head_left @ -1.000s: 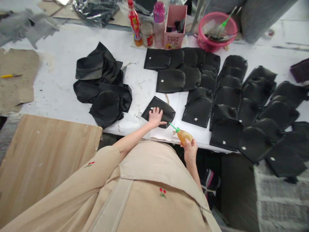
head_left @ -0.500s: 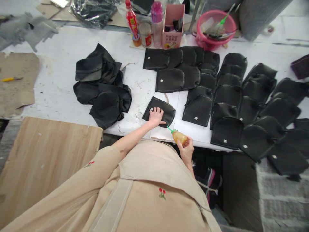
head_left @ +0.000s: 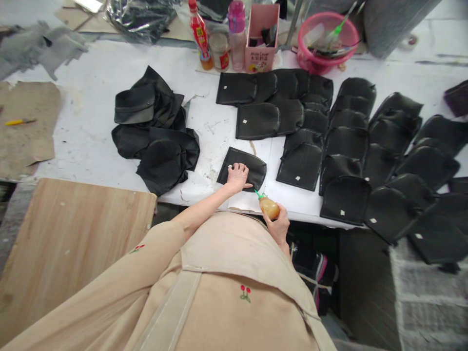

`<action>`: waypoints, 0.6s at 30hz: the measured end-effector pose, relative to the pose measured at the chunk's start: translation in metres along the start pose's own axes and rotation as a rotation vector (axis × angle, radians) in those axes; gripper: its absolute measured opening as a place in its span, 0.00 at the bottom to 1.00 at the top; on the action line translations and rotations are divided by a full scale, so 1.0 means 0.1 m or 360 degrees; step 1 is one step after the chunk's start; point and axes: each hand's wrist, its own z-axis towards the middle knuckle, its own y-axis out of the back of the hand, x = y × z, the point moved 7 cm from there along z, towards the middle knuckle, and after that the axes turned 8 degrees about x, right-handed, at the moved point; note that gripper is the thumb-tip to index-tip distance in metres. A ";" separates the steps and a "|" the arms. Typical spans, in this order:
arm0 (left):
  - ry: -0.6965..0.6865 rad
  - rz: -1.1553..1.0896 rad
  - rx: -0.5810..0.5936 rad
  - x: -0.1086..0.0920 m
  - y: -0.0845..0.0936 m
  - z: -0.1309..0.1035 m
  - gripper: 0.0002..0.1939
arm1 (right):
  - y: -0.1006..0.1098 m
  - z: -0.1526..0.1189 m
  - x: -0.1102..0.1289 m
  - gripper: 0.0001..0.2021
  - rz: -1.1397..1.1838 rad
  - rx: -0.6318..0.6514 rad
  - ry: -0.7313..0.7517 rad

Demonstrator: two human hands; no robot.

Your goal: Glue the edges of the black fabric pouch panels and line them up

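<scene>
Under outspread left hand [head_left: 238, 177], pinning tapered black leathery piece [head_left: 255, 168]; gripping bulbous amber plastic bottle [head_left: 269, 208] in right hand [head_left: 279, 224], risking blots if oversqueezed.

Squeeze bottle [head_left: 269, 208] amber, nozzle [head_left: 260, 195] green; piece [head_left: 256, 169] black; tabletop [head_left: 87, 122] white; basin [head_left: 318, 65] pink; box [head_left: 260, 58] pink, dark-lettered; board [head_left: 84, 234] pale brown, wood-grained; apron [head_left: 215, 302] beige with red-and-green cherries [head_left: 244, 293].

The left grip [head_left: 238, 178] rests on a black piece [head_left: 256, 169]; the right grip [head_left: 279, 224] holds a bottle [head_left: 269, 208].
</scene>
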 end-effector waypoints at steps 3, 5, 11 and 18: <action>-0.0020 0.0005 -0.0022 -0.01 0.01 0.00 0.44 | 0.01 -0.02 0.02 0.25 -0.0046 0.0000 0.0030; -0.0037 0.0022 -0.0044 -0.01 0.02 -0.01 0.43 | 0.01 -0.03 0.02 0.24 -0.0065 0.0000 0.0042; -0.0046 0.0038 -0.0034 -0.02 0.04 0.00 0.40 | 0.01 -0.05 0.03 0.24 -0.0074 0.0003 0.0008; -0.0061 0.0056 -0.0004 -0.01 0.06 0.03 0.39 | 0.00 -0.04 0.05 0.25 -0.0083 -0.0083 -0.0036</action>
